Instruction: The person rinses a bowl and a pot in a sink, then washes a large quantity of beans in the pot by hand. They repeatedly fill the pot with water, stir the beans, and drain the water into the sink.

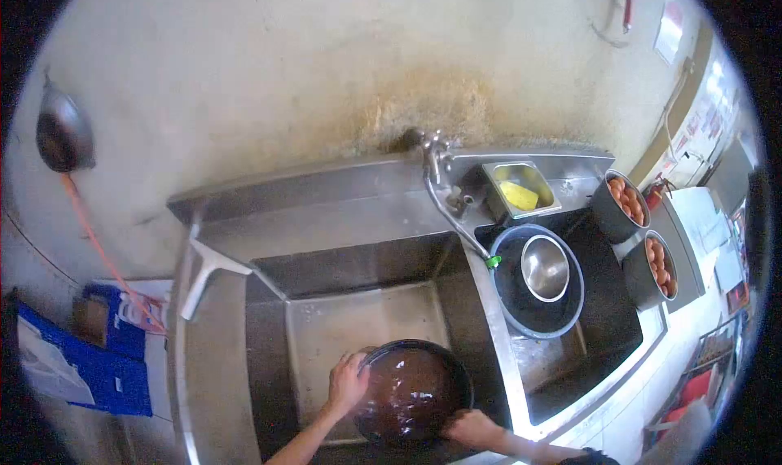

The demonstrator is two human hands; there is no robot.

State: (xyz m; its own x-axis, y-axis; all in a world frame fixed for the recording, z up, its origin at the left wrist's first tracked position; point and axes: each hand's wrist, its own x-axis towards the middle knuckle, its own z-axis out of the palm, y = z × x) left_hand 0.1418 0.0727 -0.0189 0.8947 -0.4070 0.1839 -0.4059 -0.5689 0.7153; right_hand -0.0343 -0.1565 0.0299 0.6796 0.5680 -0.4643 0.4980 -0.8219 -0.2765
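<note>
Glossy metal bowl [545, 269], brushed-metal faucet [437, 168]

Our steel bench [208, 367] with two sunken basins [350, 318]
Along its left side we see a pale squeegee [204, 274]; a rectangular metal container [533, 210] sits behind the right basin [554, 367]. A blue-rimmed tub [519, 330] stands in that basin, and two deep pots [643, 282] stand at the right-hand end.

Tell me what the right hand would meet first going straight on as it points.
The right hand would likely run into the dark round pan it holds, though depth is unclear.
</note>
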